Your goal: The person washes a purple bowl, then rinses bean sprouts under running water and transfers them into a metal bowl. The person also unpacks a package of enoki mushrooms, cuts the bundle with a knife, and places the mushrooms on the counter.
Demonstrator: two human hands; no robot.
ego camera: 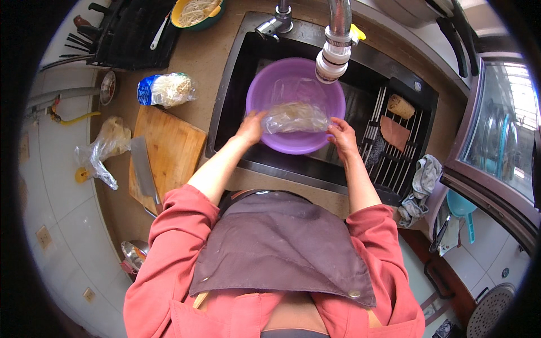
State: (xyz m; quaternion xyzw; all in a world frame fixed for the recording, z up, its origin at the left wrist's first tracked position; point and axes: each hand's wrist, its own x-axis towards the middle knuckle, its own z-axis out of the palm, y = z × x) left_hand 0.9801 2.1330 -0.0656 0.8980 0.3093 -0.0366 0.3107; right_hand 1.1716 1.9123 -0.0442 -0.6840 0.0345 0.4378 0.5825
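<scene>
A purple plastic basin (296, 145) sits in the dark sink (230, 105). Over its inside lies a clear plastic bag (296, 117) with pale contents that I cannot make out, its handles spread toward the back of the basin. My left hand (251, 127) grips the bag's left end at the basin's left rim. At the opposite end, the fingertips of my right hand (343, 136) pinch the bag close to the right rim. Above the basin's back right side hangs a faucet with a white filter nozzle (331, 65).
Left of the sink, a cleaver (143, 167) rests on a wooden cutting board (173, 152). Behind it lies a bag of enoki mushrooms (169, 89). A bowl of pale strands (198, 14) stands farther back. A drying rack (395, 169) spans the sink's right side, beside a grey cloth (422, 186).
</scene>
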